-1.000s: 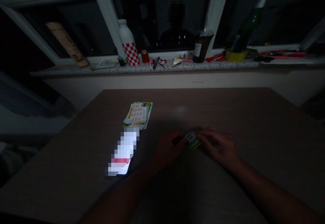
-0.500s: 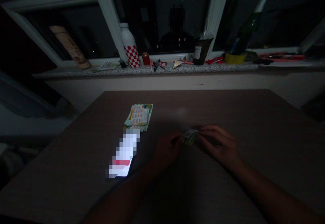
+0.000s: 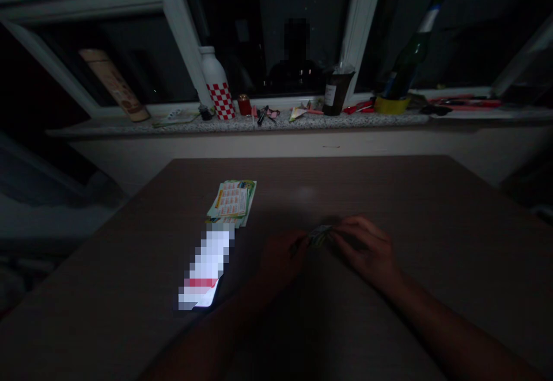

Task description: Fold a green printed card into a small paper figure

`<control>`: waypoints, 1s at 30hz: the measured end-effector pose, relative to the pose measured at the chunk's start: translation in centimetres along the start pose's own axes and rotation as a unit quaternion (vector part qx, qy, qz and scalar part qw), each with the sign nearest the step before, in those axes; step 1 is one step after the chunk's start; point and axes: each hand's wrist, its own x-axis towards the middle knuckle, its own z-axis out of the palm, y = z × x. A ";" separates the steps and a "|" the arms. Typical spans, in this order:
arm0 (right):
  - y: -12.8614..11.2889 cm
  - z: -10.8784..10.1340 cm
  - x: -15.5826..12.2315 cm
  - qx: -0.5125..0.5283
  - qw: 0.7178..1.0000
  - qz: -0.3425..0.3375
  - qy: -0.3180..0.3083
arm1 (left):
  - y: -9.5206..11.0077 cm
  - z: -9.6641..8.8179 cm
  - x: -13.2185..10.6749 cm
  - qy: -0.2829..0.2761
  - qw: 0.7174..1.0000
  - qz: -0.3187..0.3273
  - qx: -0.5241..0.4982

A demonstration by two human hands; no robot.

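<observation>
A small green and white paper piece (image 3: 319, 233), printed and apparently folded, is pinched between both hands just over the table (image 3: 345, 188). My left hand (image 3: 283, 257) lies in deep shadow and grips its left end. At the right end, my right hand (image 3: 367, 248) closes thumb and fingers on it. To the left lies a stack of printed paper cards (image 3: 231, 199), green-edged with rows of orange marks. Nearer to me, a phone (image 3: 207, 266) with a lit screen rests beside my left forearm.
Behind the table runs a stone windowsill (image 3: 242, 125). On it stand a tan flask (image 3: 114, 84), a white bottle with red checks (image 3: 220, 90), a red jar (image 3: 244, 105), a dark cup (image 3: 337, 90) and a green glass bottle (image 3: 408, 58) in a yellow ring (image 3: 391, 105).
The paper piece now looks narrower and flatter between the hands, and my right fingers have come closer to my left. The whole view has shifted slightly.
</observation>
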 end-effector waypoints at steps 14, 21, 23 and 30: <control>0.0 0.2 0.0 0.025 0.998 -0.047 -0.046 | -0.8 0.4 -0.2 0.025 0.972 0.160 0.170; 0.6 0.0 -0.1 -0.001 0.987 -0.108 -0.115 | -0.4 -0.1 -0.3 0.003 0.980 0.131 0.153; 0.9 0.0 -0.2 -0.026 0.978 -0.131 -0.158 | -0.2 -0.4 -0.2 -0.009 0.977 0.144 0.157; 1.2 -0.1 -0.2 -0.085 0.953 -0.111 -0.267 | -0.5 -1.3 0.3 -0.061 0.956 0.218 0.187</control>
